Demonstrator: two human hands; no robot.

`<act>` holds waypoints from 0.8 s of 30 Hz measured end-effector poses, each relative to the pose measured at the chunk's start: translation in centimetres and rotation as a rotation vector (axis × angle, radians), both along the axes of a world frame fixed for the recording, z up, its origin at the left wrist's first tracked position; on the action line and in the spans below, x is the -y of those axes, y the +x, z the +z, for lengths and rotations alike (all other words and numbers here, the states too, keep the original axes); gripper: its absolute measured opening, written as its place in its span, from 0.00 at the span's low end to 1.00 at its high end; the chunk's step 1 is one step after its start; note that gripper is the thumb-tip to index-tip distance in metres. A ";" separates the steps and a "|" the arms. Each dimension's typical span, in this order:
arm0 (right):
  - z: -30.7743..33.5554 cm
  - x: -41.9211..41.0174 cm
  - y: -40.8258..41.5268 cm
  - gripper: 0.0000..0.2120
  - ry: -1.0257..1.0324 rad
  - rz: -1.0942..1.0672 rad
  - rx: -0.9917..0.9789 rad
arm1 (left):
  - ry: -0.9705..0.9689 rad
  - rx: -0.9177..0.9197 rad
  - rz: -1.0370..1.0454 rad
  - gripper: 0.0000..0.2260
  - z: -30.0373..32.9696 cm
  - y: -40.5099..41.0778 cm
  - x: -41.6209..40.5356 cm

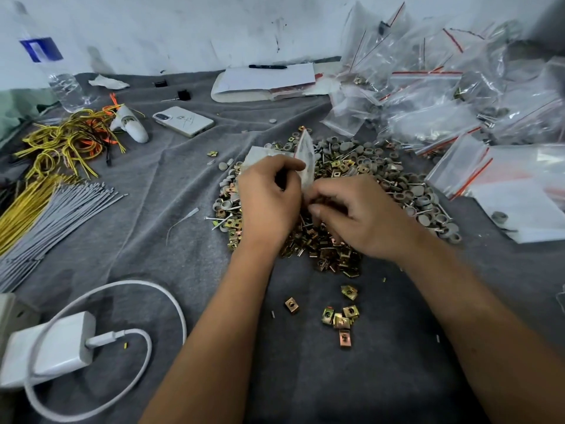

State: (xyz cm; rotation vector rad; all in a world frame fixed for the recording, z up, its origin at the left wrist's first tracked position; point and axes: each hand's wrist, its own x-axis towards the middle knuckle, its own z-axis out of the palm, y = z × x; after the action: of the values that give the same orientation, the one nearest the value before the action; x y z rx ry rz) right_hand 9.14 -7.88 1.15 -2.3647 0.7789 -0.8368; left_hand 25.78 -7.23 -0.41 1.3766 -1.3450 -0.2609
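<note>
Left hand (pixel 269 200): fingers curled tight, gripping a small clear bag (pixel 306 154) by its lower part; thumb lies across the front. Right hand (pixel 360 215): fingers bent inward, tips bunched at the bag's lower edge, close against the left hand. Cannot tell whether they pinch a piece or the bag itself, since the tips are tucked under and blurred.

The bag sits above the middle of the pile (pixel 382 179) of gold metal clips, gray caps and screws, on the gray cloth (pixel 153 185). Its long axis runs roughly upright in the view, with the free end pointing away from the person and leaning slightly right. A red strip runs along its left edge. The lower half is hidden inside the left fist, so the opening cannot be made out, nor any contents. A pale flap shows left of the knuckles; unclear if it is the same bag.

Both wrists cover the near part of the pile. A few loose clips (pixel 339 319) lie apart between the forearms. Filled bags (pixel 428 87) are heaped far right and flat empty bags (pixel 519 185) lie at right, cut off by the frame edge. Phone (pixel 183 120) beyond left, charger (pixel 52 350) near left.
</note>
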 end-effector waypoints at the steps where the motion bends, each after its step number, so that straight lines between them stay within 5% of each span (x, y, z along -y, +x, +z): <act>1: -0.1 -0.1 0.5 0.08 -0.051 0.029 -0.105 | 0.017 -0.054 0.034 0.11 0.0 0.1 0.0; 6: -0.4 -0.6 1.3 0.10 -0.146 0.065 -0.431 | 0.040 -0.201 0.101 0.12 0.3 0.7 0.1; 11: -0.4 -0.5 1.5 0.16 -0.178 0.047 -0.465 | 0.066 -0.199 0.086 0.12 0.2 0.5 0.0; 15: -0.5 -0.5 1.2 0.06 -0.158 0.059 -0.444 | 0.063 -0.197 0.073 0.12 0.1 0.6 0.1; 17: -0.5 -0.4 1.1 0.05 -0.102 0.062 -0.382 | 0.057 -0.187 0.075 0.12 0.1 0.5 0.2; 22: 0.2 0.3 0.0 0.01 0.109 -0.051 0.151 | 0.049 -0.108 -0.017 0.11 0.0 0.5 0.4; 24: 0.1 0.8 -0.6 0.03 0.127 -0.123 0.191 | 0.049 -0.040 -0.090 0.11 0.0 0.1 0.3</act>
State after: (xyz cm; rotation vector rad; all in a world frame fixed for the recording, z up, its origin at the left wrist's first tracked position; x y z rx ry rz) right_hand 8.53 -8.71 1.28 -2.1071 0.8774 -1.0156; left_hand 25.87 -7.50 -0.45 1.3466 -1.3767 -0.3818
